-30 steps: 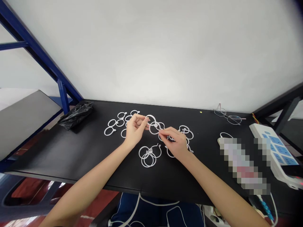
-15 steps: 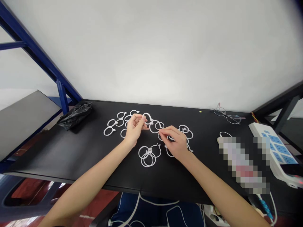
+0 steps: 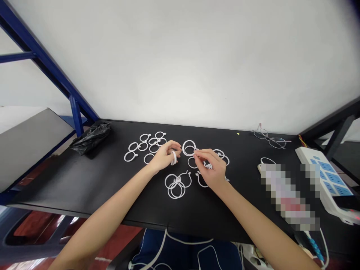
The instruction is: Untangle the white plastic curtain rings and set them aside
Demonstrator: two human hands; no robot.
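In the middle of the black table, my left hand (image 3: pixel 165 155) is closed on a white plastic ring (image 3: pixel 174 157), seen nearly edge-on. To its right, my right hand (image 3: pixel 210 167) pinches another white ring (image 3: pixel 183 148) at its lower right edge; a second loop overlaps it there. Nearer me lies a cluster of overlapping white rings (image 3: pixel 176 197), joined around their small clasps. Several single rings (image 3: pixel 130 161) are spread left of and behind my left hand. More rings (image 3: pixel 226 159) lie beneath and beyond my right hand, partly hidden by it.
A black plastic bag (image 3: pixel 90 138) rests at the far left. Eyeglasses (image 3: pixel 277 142) lie at the back right. A white power strip (image 3: pixel 317 176) and a pixelated object (image 3: pixel 289 197) occupy the right side. Blue metal frame bars (image 3: pixel 53 71) stand at the left.
My left hand has moved a little down and right, turning its ring edge-on and away from the rings at my right hand. My right hand has shifted slightly right, still pinching.
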